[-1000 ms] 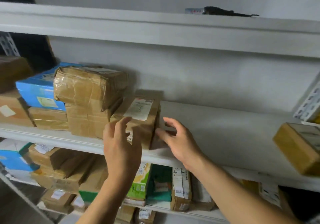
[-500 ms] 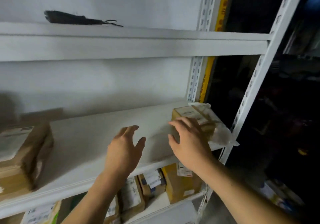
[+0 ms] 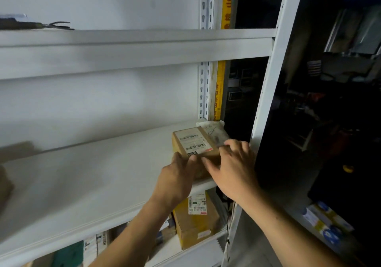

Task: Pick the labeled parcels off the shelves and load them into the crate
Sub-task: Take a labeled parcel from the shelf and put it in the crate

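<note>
A small brown parcel [image 3: 191,141] with a white barcode label on top sits at the right end of the middle shelf [image 3: 92,174]. My left hand [image 3: 175,180] grips its front left corner. My right hand [image 3: 233,170] holds its right side, thumb across the front and fingers curled over the top edge. A pale plastic-wrapped parcel [image 3: 214,129] with handwriting lies behind it, touching it. No crate is in view.
A white upright post [image 3: 266,101] stands just right of my hands, with a dark aisle beyond it. On the shelf below stands a labeled yellow-brown box [image 3: 191,221] among other parcels. A dark tool [image 3: 41,25] lies on the upper shelf.
My view swung right from the stacked parcels at the left. Both hands moved along the shelf to its right end and closed around the small brown parcel.
</note>
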{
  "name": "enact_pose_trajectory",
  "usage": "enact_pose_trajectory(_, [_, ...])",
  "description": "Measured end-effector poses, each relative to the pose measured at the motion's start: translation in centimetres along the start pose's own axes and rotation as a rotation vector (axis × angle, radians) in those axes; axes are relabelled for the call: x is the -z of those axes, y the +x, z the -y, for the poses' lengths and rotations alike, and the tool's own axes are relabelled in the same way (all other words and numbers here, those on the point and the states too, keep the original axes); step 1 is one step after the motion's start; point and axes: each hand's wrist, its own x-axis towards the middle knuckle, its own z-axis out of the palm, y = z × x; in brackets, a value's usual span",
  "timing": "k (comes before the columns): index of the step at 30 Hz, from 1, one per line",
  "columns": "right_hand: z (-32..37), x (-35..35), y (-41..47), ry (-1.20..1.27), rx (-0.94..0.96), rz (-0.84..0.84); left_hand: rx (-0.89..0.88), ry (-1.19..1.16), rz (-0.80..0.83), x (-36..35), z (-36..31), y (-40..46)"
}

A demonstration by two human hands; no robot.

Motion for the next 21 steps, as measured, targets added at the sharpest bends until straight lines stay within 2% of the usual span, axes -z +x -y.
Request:
enact_pose_trajectory(4, [1.4, 0.2, -1.1, 0.349, 0.045, 0.061, 0.075, -0.318, -0.117, 0.9, 0.5, -1.1])
enact_pose_trajectory(8, [3.6, 0.2, -1.7, 0.752, 0.133, -0.03, 0.158, -0.604, -0.276, 2.6, 1.8, -1.7])
enact_pose_trajectory(10, [4.5, -0.1, -1.4, 1.069, 0.006, 0.094, 0.078, -0.744, -0.318, 3.7, 2.9, -2.3])
enact_pose_trajectory(12, [5.1, -0.5, -0.8, 1.407, -0.174, 0.302, -0.081, -0.88, -0.35, 4.8, 4.3, -3.0])
enact_pose_trajectory(14, [5.5, -1.3, -0.2, 1.741, -0.245, 0.497, -0.233, -1.01, -0.339, 5.8, 5.8, -3.7])
enact_pose_trajectory(15, [5.7, -1.1, -0.1, 1.822, -0.212, 0.579, -0.279, -1.046, -0.322, 6.4, 6.4, -4.0])
enact_pose_trajectory(17, [6.4, -0.1, 0.4, 1.814, -0.105, 0.679, -0.312, -1.069, -0.29, 7.9, 7.5, -4.5])
enact_pose_trajectory(21, [7.8, 1.1, 0.9, 1.854, -0.02, 0.728, -0.324, -1.021, -0.221, 11.3, 8.6, -5.3])
